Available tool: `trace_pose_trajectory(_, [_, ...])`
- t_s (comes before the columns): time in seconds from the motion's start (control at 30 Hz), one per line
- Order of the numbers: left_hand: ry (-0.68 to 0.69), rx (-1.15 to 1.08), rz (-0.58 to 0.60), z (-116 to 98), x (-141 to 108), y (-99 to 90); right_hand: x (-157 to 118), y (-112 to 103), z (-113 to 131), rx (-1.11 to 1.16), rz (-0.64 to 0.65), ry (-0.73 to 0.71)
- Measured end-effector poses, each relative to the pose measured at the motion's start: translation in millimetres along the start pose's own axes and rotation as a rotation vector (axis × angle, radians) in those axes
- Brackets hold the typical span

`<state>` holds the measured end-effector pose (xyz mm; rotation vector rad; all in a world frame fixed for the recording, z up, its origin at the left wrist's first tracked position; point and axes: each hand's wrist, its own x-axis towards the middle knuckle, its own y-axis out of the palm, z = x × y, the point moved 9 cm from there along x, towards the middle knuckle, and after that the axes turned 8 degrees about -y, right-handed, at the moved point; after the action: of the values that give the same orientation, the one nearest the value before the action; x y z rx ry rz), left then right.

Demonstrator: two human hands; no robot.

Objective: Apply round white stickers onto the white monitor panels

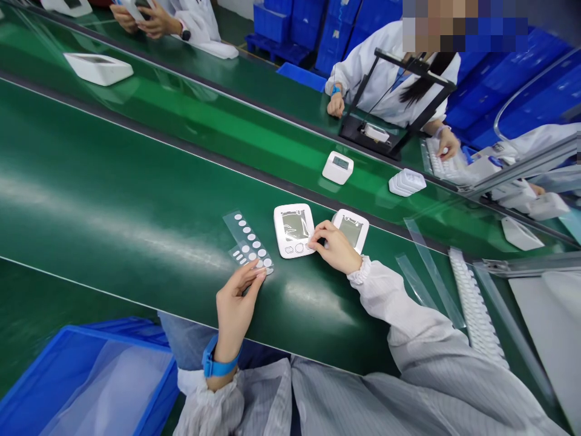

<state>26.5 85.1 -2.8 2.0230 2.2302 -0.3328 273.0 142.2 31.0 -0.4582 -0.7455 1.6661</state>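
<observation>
My left hand (238, 300) pinches the lower end of a clear sticker sheet (249, 231) dotted with white round and small oval stickers. A second, shorter piece seems to lie under it. To the right, a white monitor with a grey screen (294, 224) lies face up on the green table. My right hand (334, 247) is at its lower right corner, fingers pinched near a round button mark. Whatever sits between those fingertips is hidden. Partly behind this hand lies a second white monitor (353, 225), its screen also up.
Beyond a dark rail runs a green conveyor belt (218, 115) carrying a white device (338, 168) and stacked white parts (407, 182). Clear strips (433, 272) and a row of white pieces (476, 309) lie right. A blue bin (68, 330) stands lower left. Co-workers sit opposite, near a black frame (363, 85).
</observation>
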Motion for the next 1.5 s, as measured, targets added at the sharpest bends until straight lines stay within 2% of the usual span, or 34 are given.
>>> trace_pose_trajectory(0.13, [0.003, 0.002, -0.002, -0.2, 0.4, 0.5, 0.0, -1.3, -1.0, 0.001, 0.015, 0.03])
trace_pose_trajectory(0.67, [0.009, -0.002, 0.002, 0.3, 0.4, 0.4, -1.2, -0.3, 9.1, -0.033, -0.025, -0.051])
trace_pose_trajectory(0.77, [0.009, -0.011, 0.002, 0.2, 0.5, 0.9, 0.8, -4.4, 3.3, 0.006, -0.04, -0.039])
trace_pose_trajectory(0.87, [0.01, -0.008, 0.004, 1.8, 0.9, 1.5, 1.5, -6.7, -7.5, 0.06, -0.041, 0.037])
trace_pose_trajectory(0.97, [0.018, 0.01, 0.021, 3.5, 1.9, 2.5, 0.8, -7.4, -10.0, 0.038, -0.065, 0.047])
trace_pose_trajectory(1.1, [0.082, 0.162, 0.074, -2.3, 2.5, 10.3, 1.2, -3.7, -12.8, -0.034, -0.052, 0.033])
trace_pose_trajectory(1.2, [0.243, 0.399, 0.127, -15.9, -1.4, 26.1, 3.9, 5.2, -16.4, -0.047, 0.035, 0.047])
trace_pose_trajectory(1.27, [0.357, 0.494, 0.176, -22.6, -5.7, 38.0, 5.5, 12.2, -12.6, -0.026, 0.069, 0.053])
trace_pose_trajectory(1.33, [0.416, 0.52, 0.213, -23.8, -8.0, 44.7, 8.0, 16.5, 0.2, 0.059, 0.028, 0.025])
trace_pose_trajectory(1.4, [0.418, 0.508, 0.213, -21.7, -7.0, 44.2, 13.1, 21.4, 19.1, 0.202, -0.02, -0.037])
trace_pose_trajectory(1.47, [0.377, 0.469, 0.195, -18.0, -4.1, 39.1, 24.0, 29.0, 34.4, 0.351, 0.006, -0.069])
trace_pose_trajectory(1.5, [0.345, 0.442, 0.192, -15.7, -2.6, 36.2, 32.3, 32.9, 36.2, 0.429, 0.045, -0.037])
